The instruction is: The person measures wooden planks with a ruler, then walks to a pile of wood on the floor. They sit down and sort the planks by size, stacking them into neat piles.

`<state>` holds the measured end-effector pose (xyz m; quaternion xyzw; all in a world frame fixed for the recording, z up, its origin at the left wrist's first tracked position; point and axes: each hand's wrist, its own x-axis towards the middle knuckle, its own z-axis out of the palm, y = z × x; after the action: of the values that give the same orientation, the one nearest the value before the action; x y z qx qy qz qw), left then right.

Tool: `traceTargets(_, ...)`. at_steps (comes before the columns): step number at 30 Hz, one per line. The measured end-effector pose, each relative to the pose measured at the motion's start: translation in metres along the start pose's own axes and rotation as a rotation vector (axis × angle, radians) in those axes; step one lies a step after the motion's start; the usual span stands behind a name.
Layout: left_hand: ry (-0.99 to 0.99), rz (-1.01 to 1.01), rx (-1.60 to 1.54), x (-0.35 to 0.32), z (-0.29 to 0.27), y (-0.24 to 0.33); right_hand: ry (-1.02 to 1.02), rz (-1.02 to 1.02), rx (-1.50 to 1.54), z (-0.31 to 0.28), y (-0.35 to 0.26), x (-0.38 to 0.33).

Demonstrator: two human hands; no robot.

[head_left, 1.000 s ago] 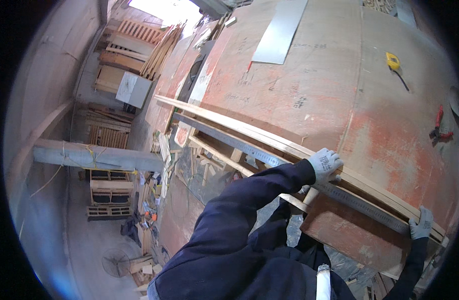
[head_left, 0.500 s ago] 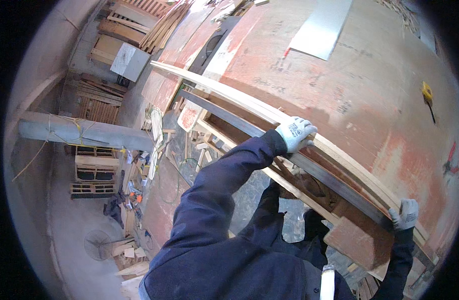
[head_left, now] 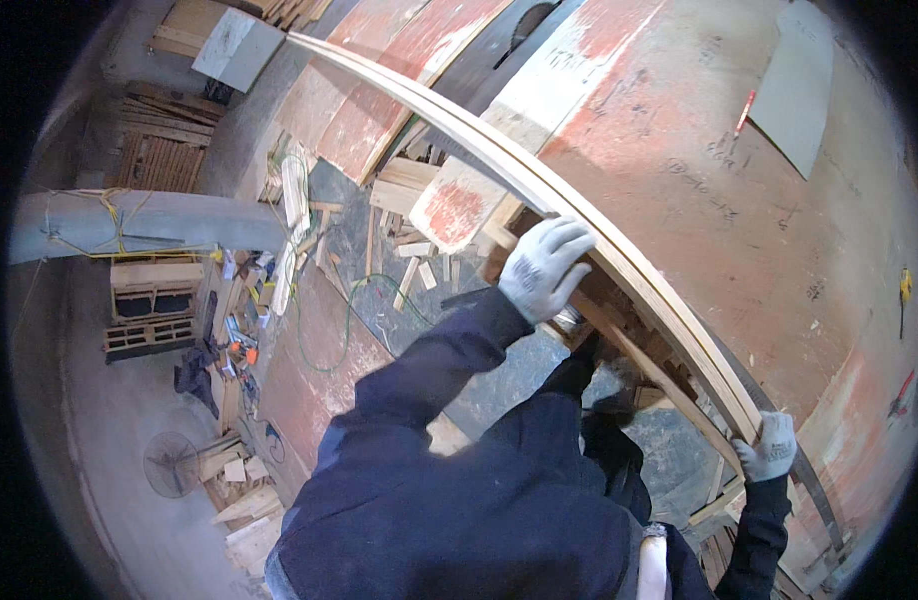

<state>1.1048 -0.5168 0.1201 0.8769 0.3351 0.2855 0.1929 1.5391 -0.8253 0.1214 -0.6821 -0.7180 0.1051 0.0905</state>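
Observation:
Long pale wooden strips, lying side by side, run from the far left down to my right hand. My right hand, in a white glove, is closed round their near right end. My left hand, also gloved, is beside the strips on my body's side, its fingers stretched out and thumb apart, gripping nothing visible. A dark, narrow straight rail shows past the strips at the lower right and is mostly hidden beneath them. Under the strips is an open wooden frame at the bench edge.
The large worn bench top bears a grey sheet, a red marker, a yellow tape measure and red-handled pliers. A slot with a dark blade lies far off. Offcuts and a green cord litter the floor.
The strips have come off the bench edge toward my body, across the dark rail. My left hand has let go of them and opened; my right hand keeps its hold. The view has shifted.

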Motion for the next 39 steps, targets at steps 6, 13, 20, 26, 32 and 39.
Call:
traceTargets(6,0.076,-0.537,-0.094,-0.163,-0.017,-0.038,-0.066,0.074,-0.076,0.027,-0.086,0.050)
traceTargets(13,-0.175,-0.942,-0.133,-0.238,-0.005,-0.130,-0.037,0.182,-0.102,0.023,-0.173,0.024)
traceTargets(20,-0.222,-0.734,-0.357,-0.261,0.008,-0.189,0.110,0.290,-0.149,0.023,-0.309,-0.040)
traceTargets(26,-0.230,-1.136,-1.035,-0.282,-0.016,-0.206,0.146,0.361,-0.151,0.024,-0.374,-0.061)
traceTargets(32,0.218,-1.560,-1.557,-0.266,-0.020,-0.256,0.157,0.375,-0.135,0.029,-0.394,-0.071)
traceTargets(39,0.499,-1.458,-1.871,-0.213,0.015,-0.318,0.100,0.399,-0.160,0.034,-0.417,-0.062)
